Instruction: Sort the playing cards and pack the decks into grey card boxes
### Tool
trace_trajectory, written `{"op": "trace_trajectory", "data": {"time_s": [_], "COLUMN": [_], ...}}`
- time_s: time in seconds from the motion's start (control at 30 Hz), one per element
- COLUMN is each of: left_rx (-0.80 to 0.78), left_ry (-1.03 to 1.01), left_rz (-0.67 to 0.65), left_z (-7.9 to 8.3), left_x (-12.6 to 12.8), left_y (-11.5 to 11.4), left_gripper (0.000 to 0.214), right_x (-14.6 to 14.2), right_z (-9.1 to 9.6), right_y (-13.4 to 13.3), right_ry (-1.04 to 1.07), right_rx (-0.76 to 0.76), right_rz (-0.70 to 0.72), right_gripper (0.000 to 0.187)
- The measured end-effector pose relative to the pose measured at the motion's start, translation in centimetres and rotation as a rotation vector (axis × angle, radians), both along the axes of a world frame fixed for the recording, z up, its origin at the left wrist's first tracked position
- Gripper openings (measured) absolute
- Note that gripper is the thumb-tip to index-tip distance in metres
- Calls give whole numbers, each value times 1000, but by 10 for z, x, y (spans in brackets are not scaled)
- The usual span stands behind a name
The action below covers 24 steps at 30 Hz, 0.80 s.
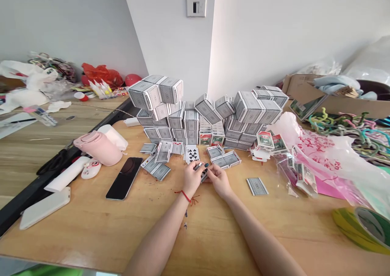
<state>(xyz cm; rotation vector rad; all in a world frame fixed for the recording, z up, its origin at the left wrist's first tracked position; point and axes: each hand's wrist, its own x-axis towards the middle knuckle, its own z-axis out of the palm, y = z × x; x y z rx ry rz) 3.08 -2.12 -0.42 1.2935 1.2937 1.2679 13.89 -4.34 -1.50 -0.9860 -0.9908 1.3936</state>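
Both of my hands meet at the middle of the table, fingers closed around a playing card (204, 176) held between them. My left hand (193, 177) grips it from the left, its thumb over the top; my right hand (218, 179) pinches its right side. Whether it is one card or more, I cannot tell. Just beyond lie face-up cards (192, 153). Folded cards (226, 159) rest to the right of them, and more folded cards (156, 168) are to the left. A single card (257, 186) lies face down right of my right hand.
Behind stand blocks built from folded cards (191, 125), with card boxes (264, 140) at their right. A phone (124, 178), a pink bottle (99, 146) and a white power bank (45, 208) lie left. Yellow-green tape (344, 223), plastic bags (317, 146) and pipe cleaners (344, 129) are right.
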Motion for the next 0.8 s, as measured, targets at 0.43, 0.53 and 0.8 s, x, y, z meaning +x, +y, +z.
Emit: {"op": "trace_trajectory", "data": {"time_s": [0.43, 0.53, 0.8], "left_rx": [-2, 79, 139], "left_ry": [-13, 105, 223], "left_rz": [7, -22, -13], "left_z": [-2, 0, -4], "left_x": [0, 0, 2], "left_y": [3, -1, -3], "left_gripper": [23, 22, 22], "right_x": [-3, -4, -4], "right_z": [0, 1, -1], "right_y": [-3, -4, -5], "right_ry": [89, 42, -81], "right_rx": [-88, -90, 15], "right_rz": [15, -18, -54], "right_gripper": [26, 26, 24]}}
